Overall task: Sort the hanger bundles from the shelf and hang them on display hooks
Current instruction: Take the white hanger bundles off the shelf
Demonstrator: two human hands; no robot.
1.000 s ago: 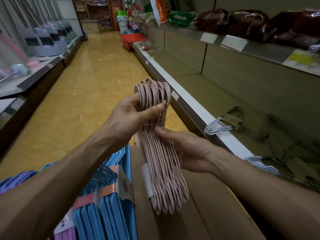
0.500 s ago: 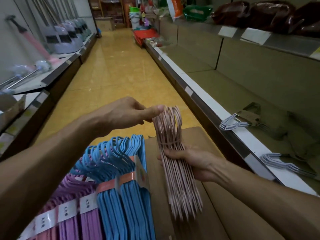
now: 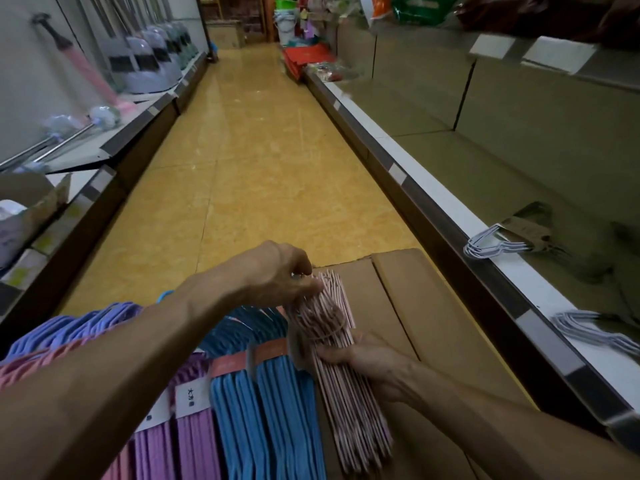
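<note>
A bundle of pale pink wire hangers [image 3: 341, 382], tied with a rubber band, lies low over a cardboard box [image 3: 408, 306]. My left hand [image 3: 280, 275] grips the hook end of the bundle from above. My right hand [image 3: 370, 365] holds the bundle's middle from underneath on its right side. Blue hanger bundles [image 3: 263, 403] and purple ones [image 3: 194, 431] with paper labels lie side by side just left of the pink bundle. Two white wire hanger bundles [image 3: 485, 245] [image 3: 588, 332] rest on the lower right shelf.
A yellow tiled aisle [image 3: 270, 161] runs ahead between two shelf units. The right shelf edge [image 3: 450, 202] is close to the box. Brooms and mops [image 3: 145, 60] line the left shelf. Red and green goods [image 3: 304, 57] stand at the aisle's far end.
The pink bundle has come down from chest height and tipped flat over the box beside the blue bundles. My left hand moved from the hooks' side to gripping them from above.
</note>
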